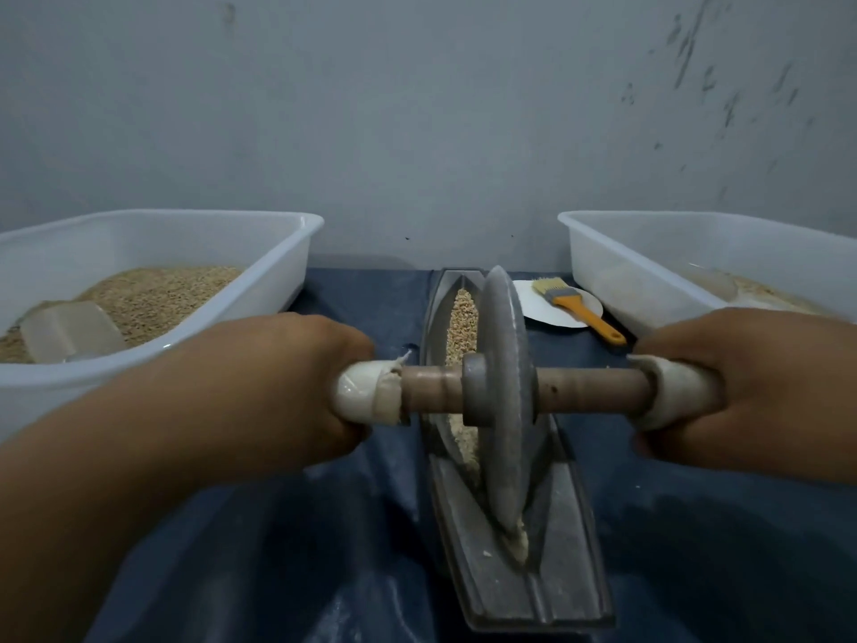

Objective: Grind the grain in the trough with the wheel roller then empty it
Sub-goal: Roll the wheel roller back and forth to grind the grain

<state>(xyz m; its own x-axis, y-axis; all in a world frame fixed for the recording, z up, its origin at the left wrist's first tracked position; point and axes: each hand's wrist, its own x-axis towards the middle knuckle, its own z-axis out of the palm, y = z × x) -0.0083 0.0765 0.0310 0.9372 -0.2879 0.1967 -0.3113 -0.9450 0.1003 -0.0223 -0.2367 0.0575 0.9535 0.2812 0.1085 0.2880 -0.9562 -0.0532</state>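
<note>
Left hand [278, 382] and right hand [742, 387]: each wrapped around one cloth-bound end of the wheel roller [503, 387] axle. Wheel: upright in the trough [533, 549], mid-tabletop, grain [463, 317] beyond it. Left edge: bin of grain [153, 252] with scoop [69, 331]. Right edge: second bin [672, 257]; brush [575, 308] on plate [542, 308] beside it.

— Where does the long grey metal trough [552, 591] lie?
— At the centre, running from six o'clock to twelve o'clock on the dark blue cloth [371, 294], with pale grain [463, 317] in it and the grey stone wheel roller [503, 392] standing in its groove.

— And around it?
— At ten o'clock, the white plastic tub [287, 252]; a clear plastic scoop [69, 331] lies in its grain. At two o'clock, a second white plastic tub [649, 280]. Between that and the trough, the orange-handled brush [575, 306] rests on a white round plate [542, 310].
</note>
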